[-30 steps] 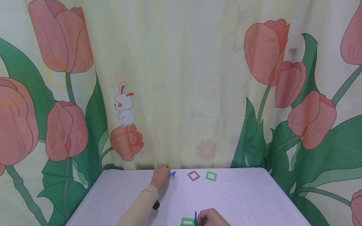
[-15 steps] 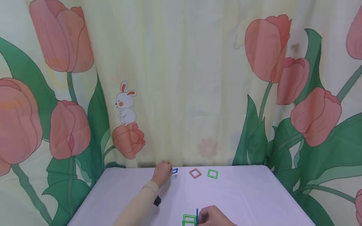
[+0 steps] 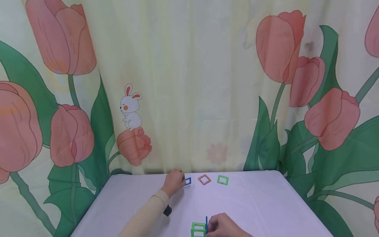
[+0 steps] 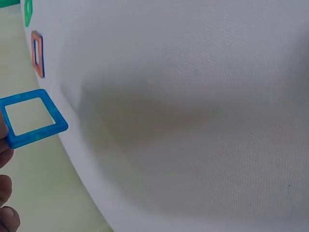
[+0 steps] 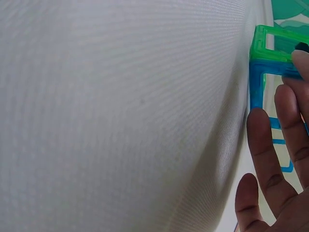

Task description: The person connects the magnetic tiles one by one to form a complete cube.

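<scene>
Behind the table: a pale curtain spans the whole view, printed with red tulips, green leaves and a white rabbit (perched on a drooping bloom).
Table: covered in whitish cloth, its far edge close against the curtain.
Left sleeve: cream, stretching from the table's near side, left of middle, toward its far edge.
Right hand: at the table's near edge, right of middle, thumb and finger pinching an upright blue piece; how firmly, I cannot tell.
Left hand: near the table's far edge, left of middle, well apart from the right hand, its fingers clamped on one side of a blue square frame.
Joined green frames: at the table's near edge, about its middle, set at an angle to each other.
Upright blue piece: on the table's near edge, against the right side of that green pair.
Blue square frame: tilted, by the table's far edge, just left of its middle.
Orange frame: lying by the table's far edge, just right of its middle, turned cornerwise.
Loose green frame: by the table's far edge, farther right.
Dark block: at the left wrist, over the table's left half.
</scene>
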Demonstrator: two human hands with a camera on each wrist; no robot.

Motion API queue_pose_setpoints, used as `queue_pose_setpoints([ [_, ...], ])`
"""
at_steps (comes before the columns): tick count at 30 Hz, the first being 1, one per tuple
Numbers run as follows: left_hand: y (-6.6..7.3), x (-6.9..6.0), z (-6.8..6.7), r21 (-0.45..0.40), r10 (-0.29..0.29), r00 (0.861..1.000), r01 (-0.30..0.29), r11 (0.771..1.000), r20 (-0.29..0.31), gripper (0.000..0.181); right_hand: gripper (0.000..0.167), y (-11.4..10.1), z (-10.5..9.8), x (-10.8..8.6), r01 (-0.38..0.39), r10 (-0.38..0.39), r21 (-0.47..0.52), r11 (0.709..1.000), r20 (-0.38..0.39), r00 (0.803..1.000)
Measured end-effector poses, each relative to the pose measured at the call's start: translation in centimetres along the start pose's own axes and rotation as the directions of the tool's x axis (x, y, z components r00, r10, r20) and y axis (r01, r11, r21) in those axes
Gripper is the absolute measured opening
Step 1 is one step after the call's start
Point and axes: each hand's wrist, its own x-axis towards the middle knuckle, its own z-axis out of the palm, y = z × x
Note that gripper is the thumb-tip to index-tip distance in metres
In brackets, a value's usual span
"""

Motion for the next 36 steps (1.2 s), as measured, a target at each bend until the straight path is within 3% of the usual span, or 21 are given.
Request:
queue_pose_setpoints([
  [19,0.7,-0.1,-0.2,-0.014,0.008,1.0,-0.007,1.0,0.03,0.016,0.009,-0.1,-0.2,0.2,0.041,-0.041,-0.009,0.999,-0.01,0.999],
  [29,1.3,-1.3,0.5,-0.02,0.061,0.998,-0.06,0.998,0.034,0.016,0.01,-0.2,-0.1,0.2,-0.031,0.031,-0.029,0.999,0.0,1.0],
  [36,1.5,-1.7,0.4,-0.026,0.053,0.997,-0.052,0.998,0.057,0.018,0.01,-0.1,0.0,0.3,-0.03,0.03,-0.028,0.999,-0.006,1.0],
])
